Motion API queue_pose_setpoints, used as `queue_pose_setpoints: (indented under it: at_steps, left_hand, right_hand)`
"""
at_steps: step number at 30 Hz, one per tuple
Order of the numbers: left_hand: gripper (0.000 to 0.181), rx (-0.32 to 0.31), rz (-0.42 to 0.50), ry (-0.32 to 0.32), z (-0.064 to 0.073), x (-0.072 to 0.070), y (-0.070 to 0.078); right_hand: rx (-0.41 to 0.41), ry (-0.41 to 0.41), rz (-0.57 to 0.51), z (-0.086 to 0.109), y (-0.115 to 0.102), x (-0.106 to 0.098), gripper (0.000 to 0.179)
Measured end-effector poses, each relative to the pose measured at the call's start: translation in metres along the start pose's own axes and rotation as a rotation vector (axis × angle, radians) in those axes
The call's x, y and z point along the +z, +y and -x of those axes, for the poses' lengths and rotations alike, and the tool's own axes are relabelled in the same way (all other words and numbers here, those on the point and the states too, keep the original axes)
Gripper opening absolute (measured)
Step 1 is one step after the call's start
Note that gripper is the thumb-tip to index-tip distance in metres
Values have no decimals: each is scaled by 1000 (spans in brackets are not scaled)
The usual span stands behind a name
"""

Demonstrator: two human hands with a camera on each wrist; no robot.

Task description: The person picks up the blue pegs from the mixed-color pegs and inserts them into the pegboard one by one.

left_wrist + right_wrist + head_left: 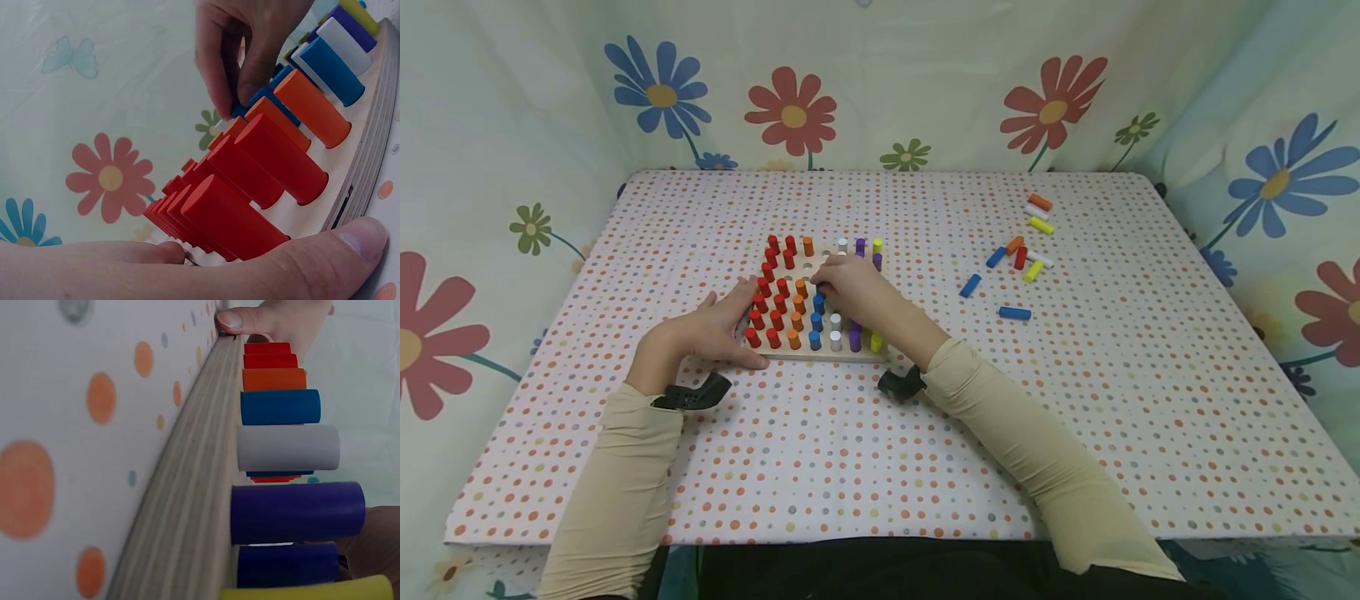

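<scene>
A wooden pegboard carries upright pegs in columns of red, orange, blue, white, purple and yellow. My left hand rests against the board's left side, its thumb along the near-left corner and its fingers extended. Over the middle of the board, my right hand pinches a blue peg between thumb and fingers, seen in the left wrist view. The hand hides several pegs and holes in the head view. Whether that peg sits in a hole, I cannot tell.
Right of the board, loose pegs lie on the dotted tablecloth: blue, another blue, red, yellow, orange and several others. A flowered curtain stands behind the table.
</scene>
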State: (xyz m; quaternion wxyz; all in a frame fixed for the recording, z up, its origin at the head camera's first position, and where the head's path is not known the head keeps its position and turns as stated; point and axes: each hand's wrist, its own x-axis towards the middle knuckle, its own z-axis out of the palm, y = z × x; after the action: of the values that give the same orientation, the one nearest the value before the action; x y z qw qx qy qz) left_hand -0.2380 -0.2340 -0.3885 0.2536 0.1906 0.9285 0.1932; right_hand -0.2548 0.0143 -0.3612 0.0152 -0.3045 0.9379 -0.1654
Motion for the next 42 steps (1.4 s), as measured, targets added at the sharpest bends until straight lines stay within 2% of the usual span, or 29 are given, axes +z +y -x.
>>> queue_pose_setpoints:
  at_steps: [7, 20, 29, 37, 42]
  left_hand:
    - [137, 4, -1, 9, -1, 1, 0]
    - [135, 1, 13, 8, 1, 3, 0]
    - [135, 1, -2, 8, 2, 1, 3]
    - [135, 9, -8, 3, 2, -1, 4]
    - [137, -7, -9, 0, 1, 1, 2]
  right_hand:
    - [-21, 17, 10, 1, -1, 2, 23]
    - [-6, -33, 33, 2, -2, 1, 24]
    - [-35, 27, 26, 3, -1, 1, 23]
    - [-30, 34, 22, 3, 0, 2, 22]
    - [-13, 29, 20, 3, 0, 4, 22]
